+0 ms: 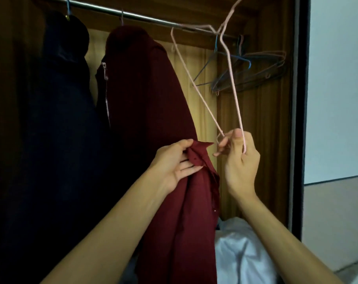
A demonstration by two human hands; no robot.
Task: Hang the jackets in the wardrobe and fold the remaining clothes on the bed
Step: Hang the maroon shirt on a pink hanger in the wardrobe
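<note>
My left hand grips the collar of a dark red shirt that hangs down from it in front of the open wardrobe. My right hand pinches one end of a pink wire hanger, which points up toward the metal rail. The hanger's end is just right of the shirt collar, not inside it. On the rail hang a maroon zip jacket and a dark navy jacket to its left.
Several empty wire hangers hang bunched at the rail's right end. The wardrobe's dark door edge stands at the right, with a pale wall beyond. White and light blue cloth lies below my right arm.
</note>
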